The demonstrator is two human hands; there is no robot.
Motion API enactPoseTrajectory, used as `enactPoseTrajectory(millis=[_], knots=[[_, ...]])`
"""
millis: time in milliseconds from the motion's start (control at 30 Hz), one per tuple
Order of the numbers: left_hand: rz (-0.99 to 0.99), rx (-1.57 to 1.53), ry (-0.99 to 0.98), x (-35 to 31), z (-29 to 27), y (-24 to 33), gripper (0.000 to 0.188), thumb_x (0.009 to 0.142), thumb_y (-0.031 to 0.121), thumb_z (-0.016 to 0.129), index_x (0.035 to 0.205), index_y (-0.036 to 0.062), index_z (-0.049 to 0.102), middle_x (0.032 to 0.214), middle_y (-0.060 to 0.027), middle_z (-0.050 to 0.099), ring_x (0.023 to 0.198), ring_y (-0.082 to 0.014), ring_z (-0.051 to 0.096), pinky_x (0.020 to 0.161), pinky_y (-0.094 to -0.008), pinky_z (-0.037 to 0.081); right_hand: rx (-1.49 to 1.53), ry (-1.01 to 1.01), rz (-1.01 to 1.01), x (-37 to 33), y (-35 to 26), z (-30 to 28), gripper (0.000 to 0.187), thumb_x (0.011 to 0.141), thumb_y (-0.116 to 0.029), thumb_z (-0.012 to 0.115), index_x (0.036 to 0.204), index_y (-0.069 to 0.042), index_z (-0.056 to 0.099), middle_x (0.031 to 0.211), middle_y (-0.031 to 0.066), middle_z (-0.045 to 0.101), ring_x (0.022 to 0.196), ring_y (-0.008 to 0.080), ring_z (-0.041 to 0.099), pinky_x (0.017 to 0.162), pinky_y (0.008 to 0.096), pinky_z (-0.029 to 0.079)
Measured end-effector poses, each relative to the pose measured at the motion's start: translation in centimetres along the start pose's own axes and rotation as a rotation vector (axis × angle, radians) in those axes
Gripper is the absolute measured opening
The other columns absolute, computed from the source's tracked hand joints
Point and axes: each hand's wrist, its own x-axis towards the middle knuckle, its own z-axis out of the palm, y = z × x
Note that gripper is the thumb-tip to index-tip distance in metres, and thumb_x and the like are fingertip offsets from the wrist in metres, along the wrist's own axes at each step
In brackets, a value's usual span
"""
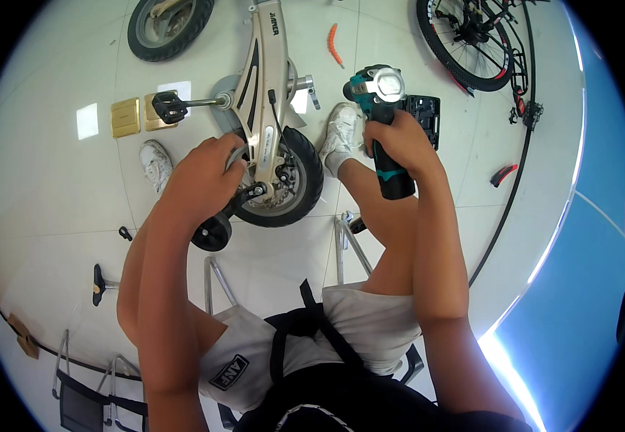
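Observation:
A small kids' bike with a beige frame (265,79) lies in front of me, its rear wheel (294,189) nearest. A black training wheel (213,232) sticks out beside that wheel. Against the frame, just left of the rear wheel, my left hand (208,173) is closed with curled fingers; what they grip is hidden behind them. My right hand (402,144) is wrapped round the handle of a teal and black cordless drill (384,88), held up to the right of the bike and apart from it. A black pedal (170,106) juts out left on its crank.
Two gold square plates (126,117) lie on the tiled floor at left. Behind the drill is a black tool case (427,119). An orange curved strip (334,46), a red-black piece (503,175) and a saddle (98,284) lie around. Another bicycle's wheel (471,50) stands far right.

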Motion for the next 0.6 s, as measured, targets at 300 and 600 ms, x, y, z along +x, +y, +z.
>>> enactPoseTrajectory(millis=[300, 600], knots=[[-0.025, -0.016, -0.057, 0.2, -0.5, 0.5, 0.019, 0.093, 0.018, 0.057, 0.103, 0.0038, 0.063, 0.098, -0.0144, 0.064, 0.087, -0.0309, 0.062, 0.080, -0.0409, 0.049, -0.178, -0.014, 0.032, 0.2, 1.0, 1.5, 0.036, 0.068, -0.024, 0.066, 0.085, 0.007, 0.066, 0.076, 0.0153, 0.067, 0.071, 0.0252, 0.065, 0.070, 0.0337, 0.051], [-0.017, -0.078, -0.041, 0.0, 0.0, -0.5, 0.013, 0.090, 0.013, 0.056, 0.096, 0.0029, 0.061, 0.091, -0.0136, 0.061, 0.086, -0.0298, 0.059, 0.079, -0.0385, 0.047, -0.365, -0.214, 0.092, -1.3, -0.8, 1.8, 0.048, 0.068, -0.026, 0.066, 0.105, 0.005, 0.067, 0.094, 0.0217, 0.071, 0.087, 0.0326, 0.069, 0.080, 0.0395, 0.052]])
